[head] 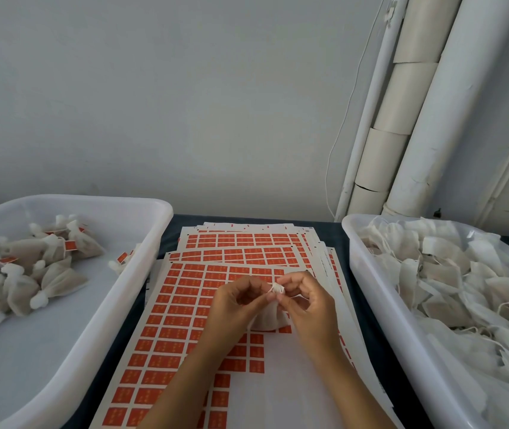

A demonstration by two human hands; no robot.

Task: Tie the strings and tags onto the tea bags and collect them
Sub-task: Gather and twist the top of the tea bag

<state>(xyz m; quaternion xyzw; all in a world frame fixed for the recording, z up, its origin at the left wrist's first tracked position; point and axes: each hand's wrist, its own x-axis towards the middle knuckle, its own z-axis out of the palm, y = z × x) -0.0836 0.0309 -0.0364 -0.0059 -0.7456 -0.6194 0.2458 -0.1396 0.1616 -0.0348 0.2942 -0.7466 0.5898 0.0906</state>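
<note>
- Both forearms reach in from the bottom edge over the stacked sheets of orange tags (pixel 185 308), which have some tags missing near the lower middle.
- The left hand (pixel 234 308) and the right hand (pixel 305 305) meet above the sheets, holding one tea bag (pixel 267 317) between them; the fingers (pixel 281 297) of both hands are pinched on its gathered neck and white string (pixel 276 288), and the bag's body hangs below, partly hidden by the hands.
- To the left, a white plastic tub (pixel 98 320) holds a loose heap of tied tea bags (pixel 30 274) with orange tags.
- To the right, a second white tub (pixel 370 292) is piled with flat untied tea bags (pixel 463 289) and loose strings.
- All rest on a dark blue worktop (pixel 179 221).
- Behind stands a pale wall, with white pipes (pixel 426 119) and a thin cable at the right.
</note>
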